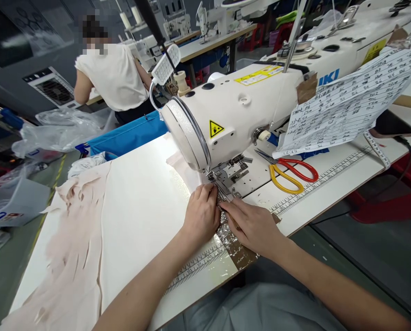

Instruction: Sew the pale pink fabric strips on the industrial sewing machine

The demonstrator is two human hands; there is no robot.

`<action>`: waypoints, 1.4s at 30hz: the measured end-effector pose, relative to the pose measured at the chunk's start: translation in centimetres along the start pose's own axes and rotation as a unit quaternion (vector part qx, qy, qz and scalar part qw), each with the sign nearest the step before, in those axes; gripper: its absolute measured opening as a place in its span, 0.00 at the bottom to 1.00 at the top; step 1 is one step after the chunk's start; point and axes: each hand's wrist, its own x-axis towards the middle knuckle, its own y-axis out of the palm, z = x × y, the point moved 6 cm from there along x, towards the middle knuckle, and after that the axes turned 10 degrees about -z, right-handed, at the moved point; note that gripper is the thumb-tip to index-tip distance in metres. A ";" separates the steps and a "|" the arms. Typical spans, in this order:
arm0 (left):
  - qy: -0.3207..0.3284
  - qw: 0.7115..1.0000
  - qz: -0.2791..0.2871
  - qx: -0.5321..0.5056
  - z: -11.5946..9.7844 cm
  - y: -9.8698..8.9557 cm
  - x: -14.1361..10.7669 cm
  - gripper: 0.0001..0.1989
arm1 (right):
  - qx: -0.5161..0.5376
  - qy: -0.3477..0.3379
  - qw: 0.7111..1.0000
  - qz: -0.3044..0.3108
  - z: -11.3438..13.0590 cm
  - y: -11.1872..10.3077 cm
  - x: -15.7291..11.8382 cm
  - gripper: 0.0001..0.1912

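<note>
My left hand (201,212) is closed, its fingertips pressed down right in front of the needle area of a white sewing machine (233,115). Close beside it, my right hand (255,226) has its fingers bent together, with the index finger reaching toward the metal presser parts (226,177). What either hand pinches is hidden by the fingers. A piece of pale pink fabric (182,166) lies under the machine head, behind and left of the needle. Beneath my hands, shiny clear tape (228,234) covers a strip of the table.
Scissors with red and yellow handles (288,174) lie right of the needle area. A handwritten sheet (353,103) leans against the machine, near a phone (394,123). Pale pink fabric (72,243) spreads over the table's left side. A person in a white top (114,76) sits beyond a blue cloth (129,138).
</note>
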 end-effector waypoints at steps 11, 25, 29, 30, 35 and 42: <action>-0.014 1.000 0.010 -0.012 0.4 0.1 0.2 0.19 | -0.048 -0.001 0.998 0.026 0.2 0.5 -0.1 0.14; -0.009 1.000 0.009 0.005 1.4 -0.5 0.5 0.17 | -0.083 0.021 0.996 0.022 1.5 0.5 -0.3 0.15; -0.015 0.998 0.065 0.004 0.5 -2.8 -0.2 0.16 | -0.025 -0.004 0.999 -0.041 2.0 -1.1 -0.8 0.13; -0.013 0.996 0.093 0.004 0.3 -3.6 -0.8 0.15 | -0.011 -0.014 0.999 -0.045 2.1 -1.3 -1.0 0.14; -0.096 0.986 0.139 0.011 2.5 -8.7 -6.9 0.15 | 0.088 -0.040 0.995 0.011 1.9 -0.2 -2.6 0.20; -0.406 0.872 -0.019 0.273 10.1 -16.5 -20.8 0.09 | 0.091 -0.008 0.996 0.020 1.8 0.6 -3.2 0.26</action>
